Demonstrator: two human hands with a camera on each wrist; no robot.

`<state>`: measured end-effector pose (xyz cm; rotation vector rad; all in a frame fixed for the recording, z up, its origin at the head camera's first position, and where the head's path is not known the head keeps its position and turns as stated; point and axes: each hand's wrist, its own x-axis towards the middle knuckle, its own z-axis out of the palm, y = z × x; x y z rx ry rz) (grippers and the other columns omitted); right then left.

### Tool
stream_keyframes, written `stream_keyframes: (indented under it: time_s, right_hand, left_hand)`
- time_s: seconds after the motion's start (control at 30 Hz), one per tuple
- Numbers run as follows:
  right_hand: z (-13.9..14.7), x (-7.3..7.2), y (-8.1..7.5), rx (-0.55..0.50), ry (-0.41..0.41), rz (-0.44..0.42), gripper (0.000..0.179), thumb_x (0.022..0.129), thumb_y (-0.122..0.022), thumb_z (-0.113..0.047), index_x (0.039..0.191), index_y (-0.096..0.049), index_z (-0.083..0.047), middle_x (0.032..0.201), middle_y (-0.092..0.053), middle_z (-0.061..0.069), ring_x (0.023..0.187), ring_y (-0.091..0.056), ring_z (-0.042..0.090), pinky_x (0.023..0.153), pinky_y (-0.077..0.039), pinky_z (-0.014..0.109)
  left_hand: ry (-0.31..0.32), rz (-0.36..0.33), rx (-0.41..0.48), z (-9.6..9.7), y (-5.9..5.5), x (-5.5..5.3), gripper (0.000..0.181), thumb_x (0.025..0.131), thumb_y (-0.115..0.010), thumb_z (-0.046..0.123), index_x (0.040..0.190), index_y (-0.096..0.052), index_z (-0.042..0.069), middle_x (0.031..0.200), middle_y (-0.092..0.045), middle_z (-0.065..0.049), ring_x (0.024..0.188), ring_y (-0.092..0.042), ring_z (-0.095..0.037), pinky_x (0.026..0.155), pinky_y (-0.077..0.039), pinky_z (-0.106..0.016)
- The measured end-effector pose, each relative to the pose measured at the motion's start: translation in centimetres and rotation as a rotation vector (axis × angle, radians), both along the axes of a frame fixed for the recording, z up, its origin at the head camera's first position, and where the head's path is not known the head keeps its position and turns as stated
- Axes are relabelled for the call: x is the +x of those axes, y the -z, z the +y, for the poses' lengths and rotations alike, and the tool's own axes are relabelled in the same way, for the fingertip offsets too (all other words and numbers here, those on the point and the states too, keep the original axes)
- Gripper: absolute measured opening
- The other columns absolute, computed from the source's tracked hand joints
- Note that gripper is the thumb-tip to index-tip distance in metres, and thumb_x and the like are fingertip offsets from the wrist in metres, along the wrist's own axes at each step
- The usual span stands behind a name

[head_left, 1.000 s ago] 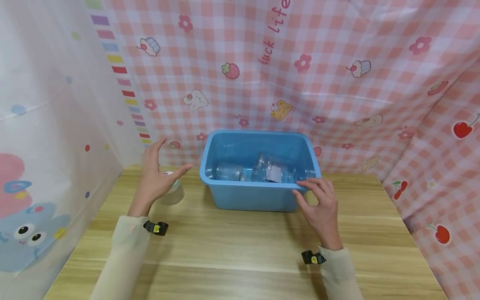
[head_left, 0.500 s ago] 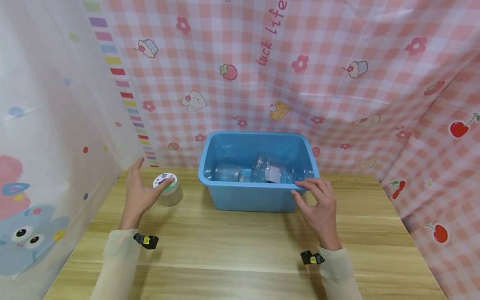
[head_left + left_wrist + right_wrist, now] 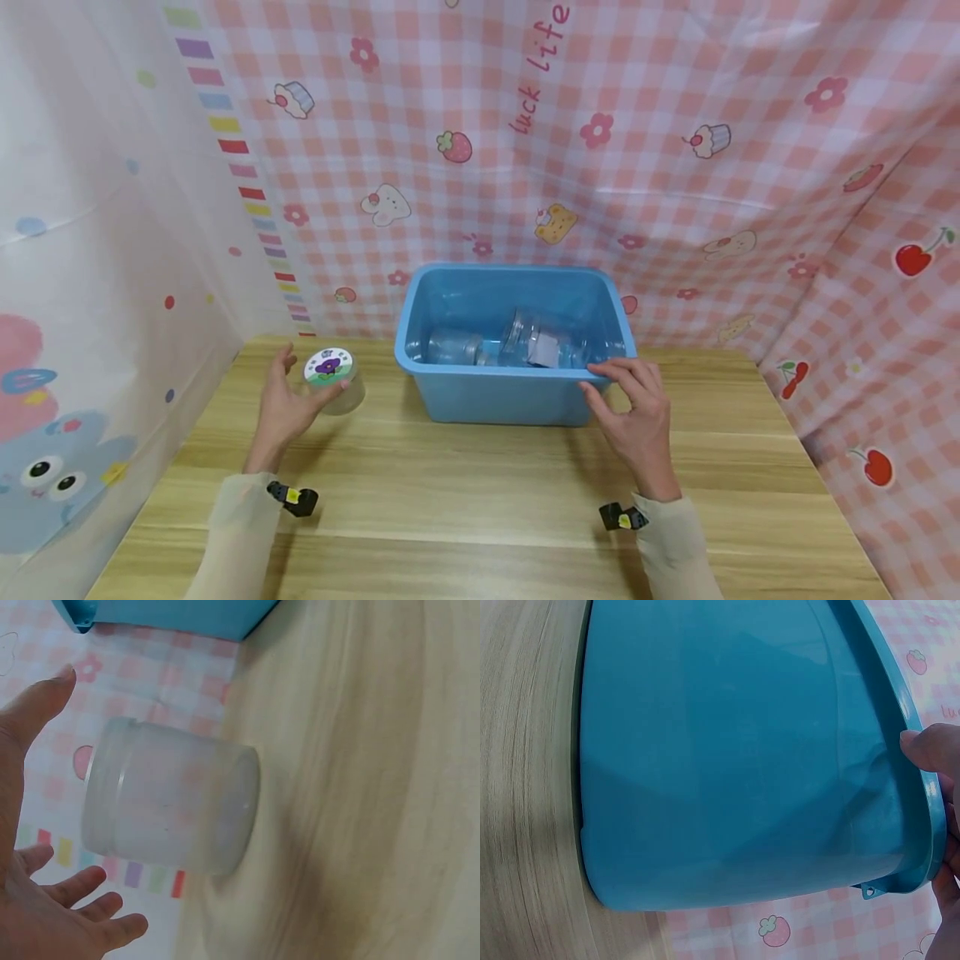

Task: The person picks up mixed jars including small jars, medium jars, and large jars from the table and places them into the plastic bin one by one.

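A clear plastic jar [image 3: 349, 398] with a white, purple and green printed lid stands upright at the left of the table. My left hand [image 3: 283, 408] is beside it, thumb and fingers spread to either side; in the left wrist view a gap shows between the fingers and the jar [image 3: 169, 799]. My right hand [image 3: 639, 417] holds the front right rim of a blue plastic bin [image 3: 502, 400], fingers over the edge and thumb [image 3: 924, 746] against the outside. Inside the bin lie clear jars on their sides, among them a left one [image 3: 450, 344] and one with a white label [image 3: 543, 348].
The wooden table [image 3: 450, 508] ends at a pink checked curtain [image 3: 480, 108] close behind the bin. White printed cloth [image 3: 97, 250] hangs on the left, and more checked cloth hangs on the right.
My left hand has moved left and down toward me, from above the jar to beside it, uncovering the lid. The right hand stays on the bin's rim.
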<state>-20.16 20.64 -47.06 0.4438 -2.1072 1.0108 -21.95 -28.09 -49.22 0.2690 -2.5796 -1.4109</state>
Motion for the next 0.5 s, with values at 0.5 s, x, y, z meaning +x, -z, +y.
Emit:
stream_keyframes:
  time_s: [0.5]
  right_hand:
    - [0.1, -0.1, 0.1, 0.007, -0.005, 0.016, 0.029, 0.08, -0.088, -0.013, 0.106, -0.079, -0.008, 0.107, -0.071, 0.011, 0.105, -0.055, 0.028, 0.092, -0.041, 0.028]
  left_hand:
    - [0.109, -0.106, 0.111, -0.7, 2.4, -0.8, 0.115, 0.082, -0.085, 0.046, 0.164, -0.011, 0.014, 0.163, -0.031, -0.023, 0.15, -0.028, -0.045, 0.117, -0.027, -0.07]
